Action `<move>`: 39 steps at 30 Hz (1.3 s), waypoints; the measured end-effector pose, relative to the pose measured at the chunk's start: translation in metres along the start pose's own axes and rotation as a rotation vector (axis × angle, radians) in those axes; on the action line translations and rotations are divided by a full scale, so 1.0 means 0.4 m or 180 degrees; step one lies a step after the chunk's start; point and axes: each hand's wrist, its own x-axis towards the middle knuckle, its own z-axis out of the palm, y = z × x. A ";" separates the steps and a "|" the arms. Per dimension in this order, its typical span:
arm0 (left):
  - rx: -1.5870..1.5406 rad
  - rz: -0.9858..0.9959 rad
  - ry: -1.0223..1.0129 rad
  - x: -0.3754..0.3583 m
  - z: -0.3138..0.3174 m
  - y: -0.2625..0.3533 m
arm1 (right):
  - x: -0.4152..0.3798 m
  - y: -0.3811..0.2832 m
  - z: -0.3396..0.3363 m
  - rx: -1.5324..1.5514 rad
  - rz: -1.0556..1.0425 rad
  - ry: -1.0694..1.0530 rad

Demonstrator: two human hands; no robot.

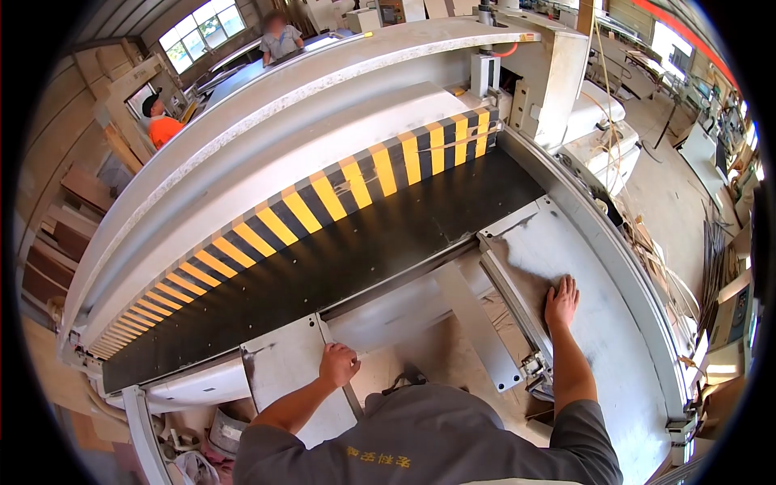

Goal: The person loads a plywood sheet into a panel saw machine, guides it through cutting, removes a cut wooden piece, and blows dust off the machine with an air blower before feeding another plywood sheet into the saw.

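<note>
My left hand (pixel 339 365) is closed, its fingers curled, at the right edge of a narrow grey metal plate (pixel 279 356). What those fingers hold, if anything, is hidden. On the wide grey metal table (pixel 618 364) my right hand (pixel 563 302) lies palm down and flat, fingers stretched out. Between the two hands is a gap crossed by a metal bar (pixel 478 327) and a rail (pixel 517 307). Ahead of both hands runs a long black machine bed (pixel 323 275), under a beam with a yellow and black striped guard (pixel 347 186).
A raised rim (pixel 622 250) bounds the table on the right. Wood strips and debris lie beyond it. One person in orange (pixel 164 129) and another in grey (pixel 283 42) are behind the machine. A metal bucket (pixel 228 428) stands low at left.
</note>
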 end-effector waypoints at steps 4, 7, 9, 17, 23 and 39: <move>-0.0083 -0.0008 0.0095 0.001 -0.006 0.003 | -0.003 -0.005 -0.005 0.0040 0.0020 -0.0007; -0.0093 -0.0046 0.0044 0.000 -0.007 0.006 | -0.008 -0.001 -0.006 -0.0008 0.0045 -0.0056; -0.0073 -0.0123 -0.0025 0.003 -0.013 0.005 | -0.004 -0.006 -0.005 -0.0089 0.0049 -0.0119; -0.0026 -0.0204 -0.0014 -0.007 0.000 0.004 | -0.001 0.032 0.032 -0.0104 -0.0200 -0.0059; 0.0111 -0.0176 0.0125 -0.013 0.035 -0.017 | -0.003 0.036 0.031 -0.0160 -0.0237 -0.0156; -0.0489 -0.0336 0.0166 -0.046 0.061 -0.049 | 0.004 0.053 0.074 -0.0377 -0.0205 -0.0132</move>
